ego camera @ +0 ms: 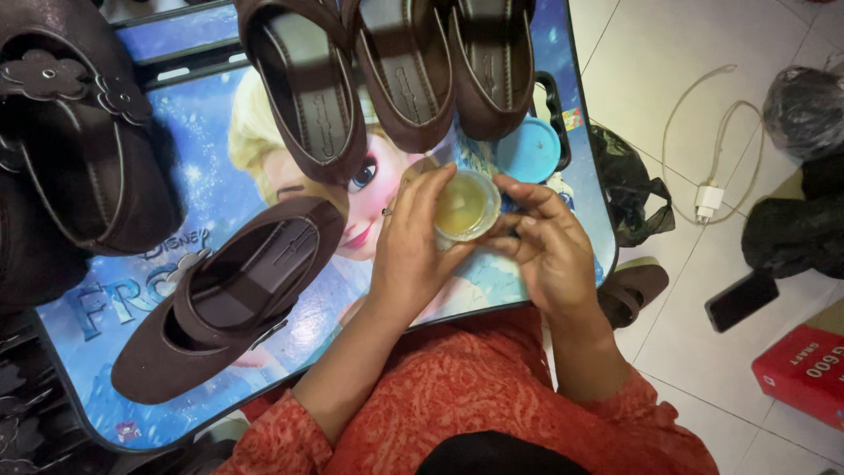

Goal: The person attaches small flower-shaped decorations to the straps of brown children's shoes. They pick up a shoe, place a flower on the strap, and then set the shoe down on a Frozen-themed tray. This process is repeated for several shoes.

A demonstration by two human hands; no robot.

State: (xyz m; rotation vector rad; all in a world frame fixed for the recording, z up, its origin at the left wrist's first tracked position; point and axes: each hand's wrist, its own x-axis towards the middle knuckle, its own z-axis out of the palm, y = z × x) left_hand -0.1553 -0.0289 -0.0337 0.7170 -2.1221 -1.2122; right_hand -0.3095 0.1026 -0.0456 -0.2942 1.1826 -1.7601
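Note:
My left hand (pixel 411 246) wraps around a small clear cup of yellowish paste (pixel 464 207), held over a blue cartoon-printed lap table (pixel 202 193). My right hand (pixel 543 242) touches the cup's right side with its fingertips; I cannot tell whether a small tool is between the fingers. A round blue lid (pixel 530 148) lies just beyond the cup. A dark brown flat shoe (pixel 229 295) lies on the table to the left of my left hand. Three more brown shoes (pixel 400 70) rest sole-side toward me along the table's far edge.
Another brown shoe with flower trim (pixel 75 123) sits at the far left. On the tiled floor to the right lie a white charger with cable (pixel 709 198), a dark phone (pixel 740 301), black bags (pixel 796 233) and a red box (pixel 804 374). A brown sole (pixel 635 290) lies beside the table.

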